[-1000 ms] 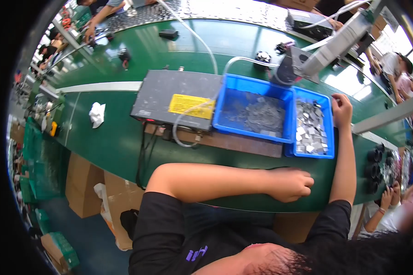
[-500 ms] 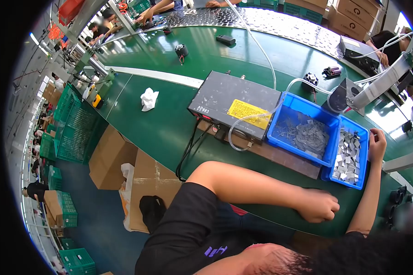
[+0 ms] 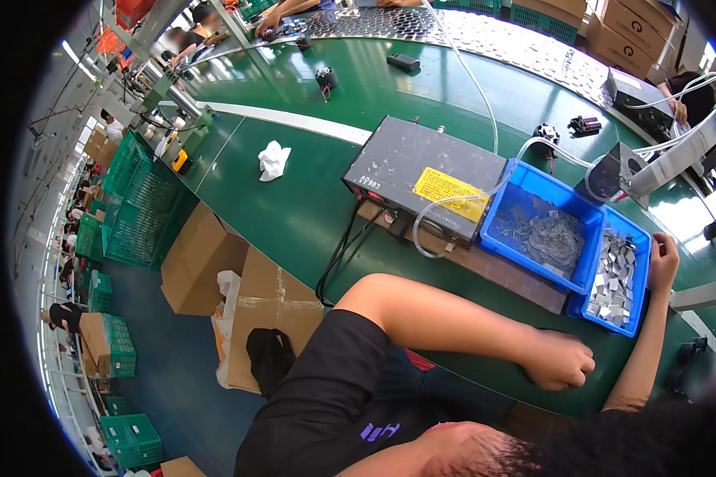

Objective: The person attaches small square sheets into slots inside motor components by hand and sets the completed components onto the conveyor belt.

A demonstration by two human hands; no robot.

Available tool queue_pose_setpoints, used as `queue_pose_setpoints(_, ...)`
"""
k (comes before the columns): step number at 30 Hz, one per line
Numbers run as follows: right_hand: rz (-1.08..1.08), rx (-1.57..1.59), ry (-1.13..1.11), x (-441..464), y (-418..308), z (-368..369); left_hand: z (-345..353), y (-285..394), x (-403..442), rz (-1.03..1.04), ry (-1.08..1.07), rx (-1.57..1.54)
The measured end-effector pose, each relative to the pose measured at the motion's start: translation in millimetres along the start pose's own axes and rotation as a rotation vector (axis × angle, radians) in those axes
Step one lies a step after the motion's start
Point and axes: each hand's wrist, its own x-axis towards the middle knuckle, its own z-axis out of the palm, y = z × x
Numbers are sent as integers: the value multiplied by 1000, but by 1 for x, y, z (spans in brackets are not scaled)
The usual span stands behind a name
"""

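Note:
My left hand [image 3: 561, 362] rests on the green table as a closed fist, below the blue bins. Whatever may be inside its fingers is hidden. My right hand [image 3: 663, 262] is at the right edge of a small blue bin [image 3: 578, 308], its fingers loosely bent and a gap showing between them. No held thing shows there. Small silvery square pieces [image 3: 612, 280] fill this bin. Against it stands a larger blue bin [image 3: 525, 256] with thin, clear or grey scraps [image 3: 553, 237] inside.
A dark box-shaped device [image 3: 429, 159] with a yellow label and clear tubing stands left of the bins. A crumpled white tissue [image 3: 274, 160], a small motor [image 3: 325, 77] and a black part [image 3: 403, 62] lie farther back. Cardboard [image 3: 203, 262] is on the floor at left. Co-workers sit across the table.
The whole view has shifted slightly, so the table and bins appear farther right. My left fist stays on the table, and my right hand stays beside the small bin.

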Motion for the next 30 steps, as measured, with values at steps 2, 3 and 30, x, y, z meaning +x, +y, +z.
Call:
queue_pose_setpoints(2,-4,-7,0,0,1,0,-1,0,0,-3,0,2)
queue_pose_setpoints(3,-8,-12,0,0,1,0,-1,1,0,-6,0,5)
queue_pose_setpoints(30,-9,-32,-25,0,2,0,6,-3,1,5,37,43)
